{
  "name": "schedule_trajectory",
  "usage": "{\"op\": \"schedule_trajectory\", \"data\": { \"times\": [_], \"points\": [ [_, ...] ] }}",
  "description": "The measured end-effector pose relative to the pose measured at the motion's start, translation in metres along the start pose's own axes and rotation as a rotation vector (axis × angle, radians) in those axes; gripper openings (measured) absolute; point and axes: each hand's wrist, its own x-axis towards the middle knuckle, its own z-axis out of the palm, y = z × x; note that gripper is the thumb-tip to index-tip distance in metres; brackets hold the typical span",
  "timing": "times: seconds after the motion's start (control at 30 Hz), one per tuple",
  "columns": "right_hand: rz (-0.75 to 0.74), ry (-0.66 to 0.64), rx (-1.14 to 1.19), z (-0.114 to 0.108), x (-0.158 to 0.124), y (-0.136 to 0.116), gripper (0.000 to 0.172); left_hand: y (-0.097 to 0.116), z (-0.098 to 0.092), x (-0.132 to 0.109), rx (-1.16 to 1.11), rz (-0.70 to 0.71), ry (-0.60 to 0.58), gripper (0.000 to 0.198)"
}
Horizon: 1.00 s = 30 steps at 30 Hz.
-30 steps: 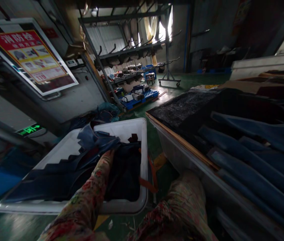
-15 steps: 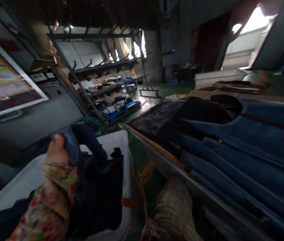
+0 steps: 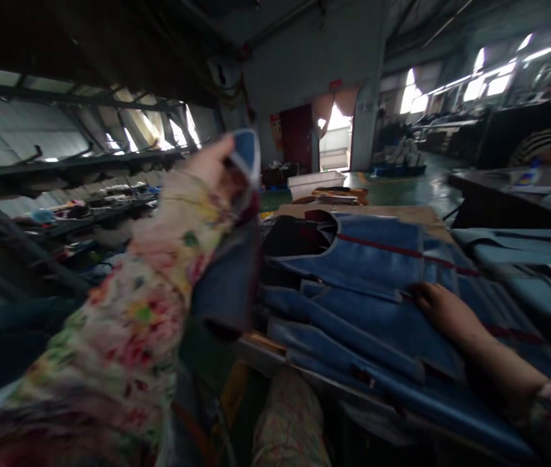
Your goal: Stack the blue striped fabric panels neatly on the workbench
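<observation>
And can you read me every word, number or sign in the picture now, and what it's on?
None is readable.
Small red sign above the bright doorway: too small.
Red-and-yellow poster left of the dark red door: too blurred.
Wall marks right of the doorway: maybe writing, too blurred.

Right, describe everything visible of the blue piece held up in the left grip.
The blue piece looks like limp sheet material, with a pale edge near its top and a dark reddish strip down one side. Motion-blurred, it hangs in the air from the left grip, its lower end curving over a dark opening. Whether it also touches the floral sleeve beside it is unclear.
</observation>
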Motion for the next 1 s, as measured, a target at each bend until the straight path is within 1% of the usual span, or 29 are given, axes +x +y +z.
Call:
{"op": "schedule_trajectory", "data": {
  "times": [0.03, 0.07, 0.1, 0.13, 0.17, 0.2, 0.23, 0.3, 0.33, 0.37, 0.43, 0.53, 0.63, 0.7, 0.77, 0.8, 0.83, 0.9, 0.93, 1.0],
  "points": [
    [-0.001, 0.011, 0.003, -0.001, -0.001, -0.001, 0.029, 0.0, 0.033, 0.007, -0.006, 0.019, -0.126, 0.049],
    [-0.005, 0.022, 0.01, -0.001, -0.002, -0.002, 0.028, -0.004, 0.064, 0.008, -0.003, 0.041, -0.264, 0.044],
    [-0.009, 0.032, 0.017, -0.001, -0.002, -0.003, 0.027, -0.013, 0.092, 0.004, 0.009, 0.068, -0.399, 0.039],
    [-0.012, 0.041, 0.022, -0.001, -0.003, -0.003, 0.027, -0.025, 0.116, -0.005, 0.022, 0.094, -0.522, 0.036],
    [-0.013, 0.048, 0.026, -0.001, -0.003, -0.003, 0.027, -0.041, 0.134, -0.018, 0.063, 0.136, -0.632, 0.035],
    [-0.014, 0.051, 0.029, -0.001, -0.003, -0.004, 0.027, -0.058, 0.146, -0.032, 0.094, 0.172, -0.709, 0.044],
    [-0.012, 0.051, 0.031, -0.001, -0.003, -0.004, 0.026, -0.076, 0.154, -0.046, 0.142, 0.21, -0.785, 0.052],
    [-0.006, 0.049, 0.032, -0.002, -0.002, -0.006, 0.025, -0.11, 0.158, -0.069, 0.381, 0.43, -0.804, 0.061],
    [-0.006, 0.046, 0.036, -0.002, -0.002, -0.006, 0.025, -0.123, 0.157, -0.077, 0.448, 0.493, -0.804, 0.066],
    [-0.007, 0.046, 0.043, -0.003, -0.002, -0.007, 0.024, -0.133, 0.156, -0.082, 0.499, 0.551, -0.784, 0.068],
    [-0.009, 0.045, 0.057, -0.004, -0.002, -0.008, 0.024, -0.144, 0.156, -0.087, 0.537, 0.649, -0.726, 0.065],
    [-0.008, 0.037, 0.072, -0.006, -0.002, -0.01, 0.023, -0.142, 0.163, -0.081, 0.524, 0.79, -0.59, 0.05],
    [0.007, 0.039, 0.063, -0.009, -0.004, -0.013, 0.023, -0.129, 0.169, -0.066, 0.526, 0.878, -0.385, 0.035],
    [0.013, 0.047, 0.059, -0.011, -0.005, -0.016, 0.024, -0.118, 0.17, -0.058, 0.504, 0.95, -0.238, 0.035],
    [0.023, 0.05, 0.057, -0.013, -0.006, -0.018, 0.024, -0.11, 0.173, -0.058, 0.434, 1.086, -0.138, 0.037],
    [0.029, 0.05, 0.057, -0.014, -0.006, -0.019, 0.024, -0.107, 0.176, -0.062, 0.399, 1.171, -0.129, 0.037],
    [0.035, 0.046, 0.054, -0.015, -0.006, -0.019, 0.025, -0.105, 0.179, -0.068, 0.375, 1.26, -0.156, 0.036],
    [0.049, 0.035, 0.039, -0.016, -0.006, -0.02, 0.024, -0.105, 0.186, -0.084, 0.38, 1.385, -0.277, 0.032],
    [0.056, 0.028, 0.031, -0.016, -0.005, -0.02, 0.024, -0.106, 0.188, -0.092, 0.412, 1.403, -0.358, 0.029],
    [0.071, 0.017, 0.017, -0.016, -0.005, -0.021, 0.024, -0.108, 0.189, -0.102, 0.491, 1.372, -0.488, 0.025]
  ]
}}
